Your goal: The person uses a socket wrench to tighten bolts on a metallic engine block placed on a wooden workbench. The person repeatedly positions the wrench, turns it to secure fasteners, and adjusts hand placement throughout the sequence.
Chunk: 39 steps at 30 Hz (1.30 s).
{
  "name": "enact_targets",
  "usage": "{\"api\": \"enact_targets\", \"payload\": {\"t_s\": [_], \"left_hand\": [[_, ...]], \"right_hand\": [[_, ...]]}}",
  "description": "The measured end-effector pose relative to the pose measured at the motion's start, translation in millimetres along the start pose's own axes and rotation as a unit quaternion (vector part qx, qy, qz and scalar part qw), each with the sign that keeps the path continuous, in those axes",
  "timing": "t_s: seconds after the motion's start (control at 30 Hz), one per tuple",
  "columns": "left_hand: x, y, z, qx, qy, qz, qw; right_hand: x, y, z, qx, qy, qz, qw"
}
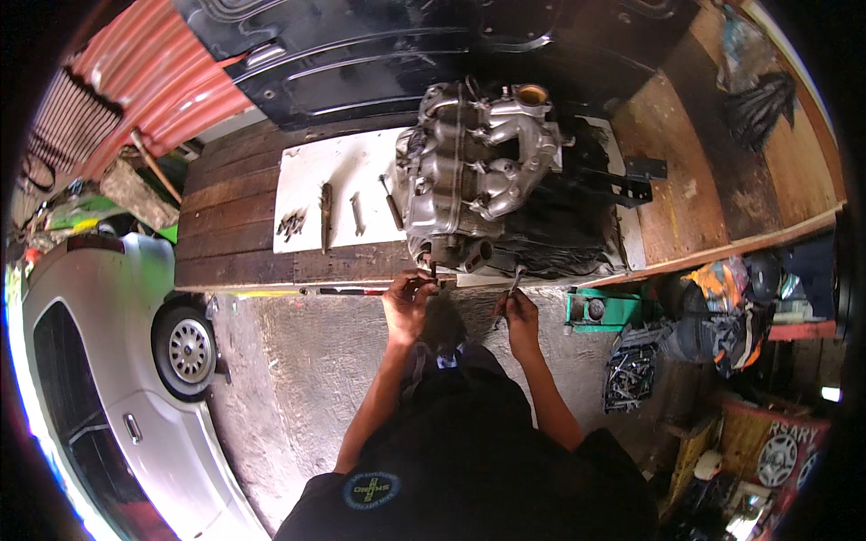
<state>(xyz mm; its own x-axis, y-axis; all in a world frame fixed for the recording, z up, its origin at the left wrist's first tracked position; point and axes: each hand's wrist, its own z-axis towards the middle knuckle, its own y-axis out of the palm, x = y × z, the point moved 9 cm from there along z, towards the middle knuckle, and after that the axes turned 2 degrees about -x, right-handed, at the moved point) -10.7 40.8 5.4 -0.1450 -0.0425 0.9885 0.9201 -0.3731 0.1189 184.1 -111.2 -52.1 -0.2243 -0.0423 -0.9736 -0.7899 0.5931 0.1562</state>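
Note:
A silver metal intake manifold [460, 167] with curved pipes rests on the bench in front of me. My left hand [408, 305] is at its near left end, fingers pinched round a small dark piece like a bolt [433, 269]. To the right, my right hand [519, 317] is closed round a metal wrench [515, 281], whose ring end points up toward the bench edge. Left of the manifold, a white board [302, 185] bears several small bolts [290, 225], a long dark tool [326, 216], a second wrench [357, 214] and a dark-handled tool [391, 200].
Black cloth [568, 248] lies beside the manifold on the wooden bench [225, 203]. A black metal bracket [636, 183] is farther right. Below stand a green floor jack [603, 309] and a tray of tools [631, 370]. A silver car [126, 361] is on the left.

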Motion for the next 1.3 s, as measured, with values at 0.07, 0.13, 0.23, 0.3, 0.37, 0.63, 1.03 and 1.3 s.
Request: {"api": "enact_targets", "payload": {"t_s": [0.07,0.13,0.23,0.3,0.37,0.63,1.03,1.3], "left_hand": [[5,-11,-8,0.024,-0.007,-0.008,1.0],[5,-25,-19,0.055,-0.012,-0.009,0.998],[12,-48,-39,0.107,-0.015,-0.035,0.993],[20,-63,-51,0.13,-0.026,-0.024,0.991],[19,-84,-65,0.144,-0.023,-0.03,0.989],[29,-155,-101,0.194,0.008,-0.075,0.978],[36,-273,-130,0.17,-0.063,0.014,0.983],[38,-323,-114,0.182,-0.083,0.009,0.98]], "right_hand": [[-16,8,-1,-0.019,-0.017,-0.003,1.0],[-26,17,-2,-0.049,-0.051,-0.025,0.997],[-52,45,-11,-0.123,-0.104,0.046,0.986],[-74,75,-18,-0.193,-0.118,0.038,0.973],[-74,100,-23,-0.241,-0.092,0.017,0.966],[-48,191,-48,-0.34,-0.1,-0.133,0.926],[10,292,-105,-0.36,-0.085,-0.192,0.909],[35,333,-85,-0.353,-0.051,-0.213,0.91]]}}
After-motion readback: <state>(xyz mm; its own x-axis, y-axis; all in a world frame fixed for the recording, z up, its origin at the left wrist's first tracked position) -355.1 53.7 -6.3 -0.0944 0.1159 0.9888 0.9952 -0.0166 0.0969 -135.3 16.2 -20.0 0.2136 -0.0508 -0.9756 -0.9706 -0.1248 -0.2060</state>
